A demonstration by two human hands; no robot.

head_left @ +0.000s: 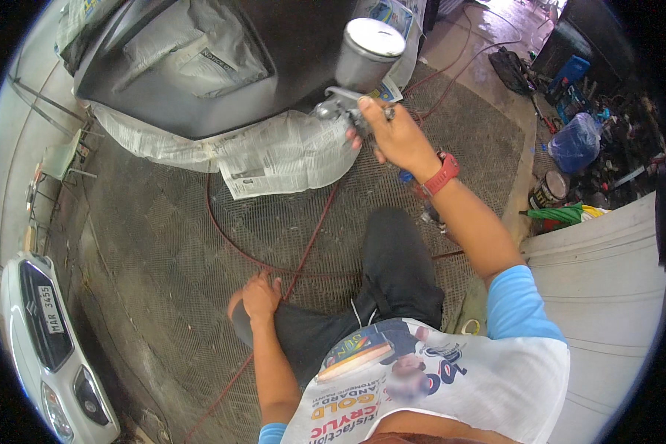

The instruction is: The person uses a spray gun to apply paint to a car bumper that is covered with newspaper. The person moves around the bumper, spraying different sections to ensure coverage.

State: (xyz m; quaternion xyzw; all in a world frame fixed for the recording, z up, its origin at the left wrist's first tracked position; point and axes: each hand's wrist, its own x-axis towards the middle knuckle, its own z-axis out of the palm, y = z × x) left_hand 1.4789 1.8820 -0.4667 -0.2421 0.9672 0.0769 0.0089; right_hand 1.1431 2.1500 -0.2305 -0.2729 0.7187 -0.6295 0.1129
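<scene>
My right hand (394, 133) is raised at upper centre, its fingers wrapped round a metal spray gun (336, 109). The gun carries a silver paint cup (366, 63) with a white lid. Just left of the gun is a dark car body panel (300, 44) with a black and grey finish. Newspaper sheets (281, 159) hang along the panel's lower edge, and more paper (207, 63) covers its opening. My left hand (260, 296) lies on my bent knee, fingers loosely stretched and holding nothing; the knee partly hides it from clear view.
Red hoses (314, 237) cross the textured floor mat (148, 207). A white car (59, 355) stands at lower left, near a pale green chair (61, 157). To the right are a paint can (549, 189), a bulging plastic bag (574, 144), piled tools and a white panel (607, 259).
</scene>
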